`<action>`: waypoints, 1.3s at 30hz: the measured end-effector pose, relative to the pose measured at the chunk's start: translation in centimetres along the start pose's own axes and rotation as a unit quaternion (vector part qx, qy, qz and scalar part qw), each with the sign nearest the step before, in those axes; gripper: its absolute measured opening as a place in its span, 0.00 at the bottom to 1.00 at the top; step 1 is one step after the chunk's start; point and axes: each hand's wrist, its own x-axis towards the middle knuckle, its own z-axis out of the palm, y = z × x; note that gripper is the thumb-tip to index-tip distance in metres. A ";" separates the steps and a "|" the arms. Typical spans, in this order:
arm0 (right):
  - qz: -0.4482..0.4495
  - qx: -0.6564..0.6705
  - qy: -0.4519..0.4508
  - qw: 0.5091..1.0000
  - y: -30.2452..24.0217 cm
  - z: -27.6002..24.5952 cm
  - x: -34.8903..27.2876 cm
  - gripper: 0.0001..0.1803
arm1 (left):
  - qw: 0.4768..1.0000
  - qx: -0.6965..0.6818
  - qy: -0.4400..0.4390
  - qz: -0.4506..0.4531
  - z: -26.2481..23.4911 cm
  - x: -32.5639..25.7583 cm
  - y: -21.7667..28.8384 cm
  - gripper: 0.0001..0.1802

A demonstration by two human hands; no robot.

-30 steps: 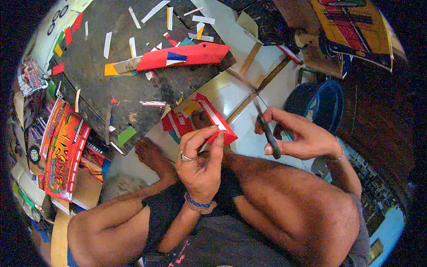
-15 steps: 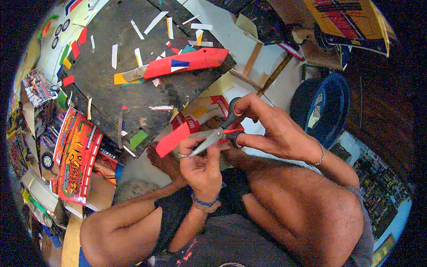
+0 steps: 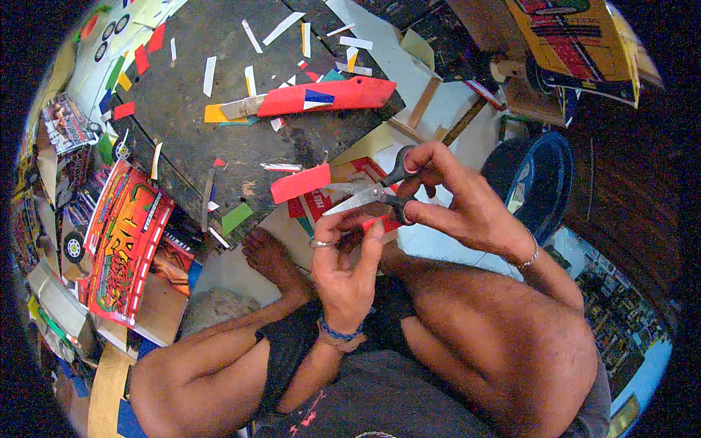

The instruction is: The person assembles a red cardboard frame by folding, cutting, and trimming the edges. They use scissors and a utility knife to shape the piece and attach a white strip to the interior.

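My left hand (image 3: 347, 266) holds a piece of red card (image 3: 301, 183) up in front of me, pinched at its lower right edge. My right hand (image 3: 453, 197) grips black-handled scissors (image 3: 372, 193), thumb and fingers through the loops. The blades point left and meet the red card. I sit cross-legged on the floor with my bare foot (image 3: 270, 255) just under the card.
A dark work board (image 3: 219, 117) ahead is strewn with several paper strips and a long red model piece (image 3: 328, 95). Printed colourful sheets (image 3: 120, 241) lie stacked at left. A blue bucket (image 3: 537, 182) stands at right, and cardboard (image 3: 577, 44) sits at the upper right.
My right hand has brought the scissors up from beside the card to its edge. The blades now lie against the red card, which is raised and turned flatter.
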 end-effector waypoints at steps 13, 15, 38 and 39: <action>-0.043 0.011 0.096 0.994 0.3 -2.2 -0.4 0.29 | 0.936 -0.127 -0.181 -0.275 -0.1 -0.6 0.6 0.20; -0.048 -0.016 0.123 0.991 0.2 -3.1 -1.2 0.27 | 0.940 -0.127 -0.189 -0.256 0.0 -0.9 2.0 0.21; -0.014 -0.019 -0.187 0.982 -1.7 -1.1 -2.2 0.21 | 0.975 -0.005 0.174 0.137 -2.3 0.8 6.1 0.16; -0.032 -0.026 -0.188 0.981 -1.9 -1.0 -2.0 0.21 | 0.974 0.007 0.176 0.141 -2.3 0.7 6.0 0.16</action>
